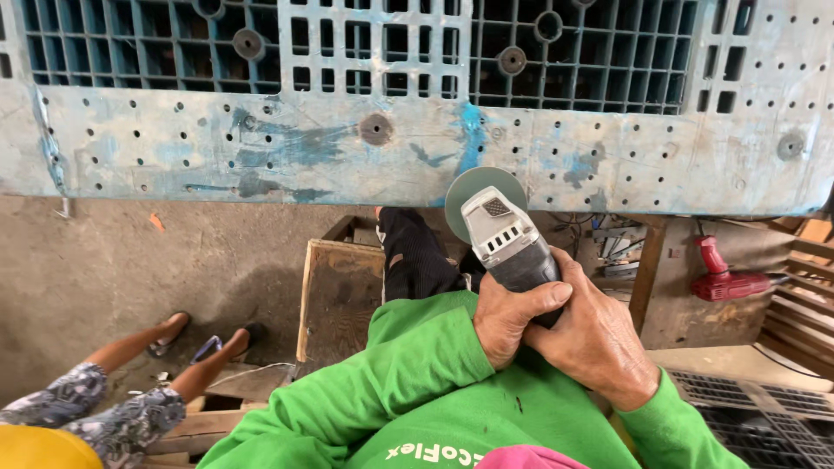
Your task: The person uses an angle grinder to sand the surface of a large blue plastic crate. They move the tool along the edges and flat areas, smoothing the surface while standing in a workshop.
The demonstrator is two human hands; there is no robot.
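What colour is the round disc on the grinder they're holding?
The disc is a dull grey-green, set on a silver-and-dark-grey angle grinder. The head view shows it best.

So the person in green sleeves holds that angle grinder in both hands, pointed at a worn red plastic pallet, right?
Not quite. The head view shows the pallet is worn blue, not red. The rest holds: the left hand and right hand, both in green sleeves, grip the angle grinder, its disc towards the pallet's edge.

Bright green long sleeves (391,365), bare hands.
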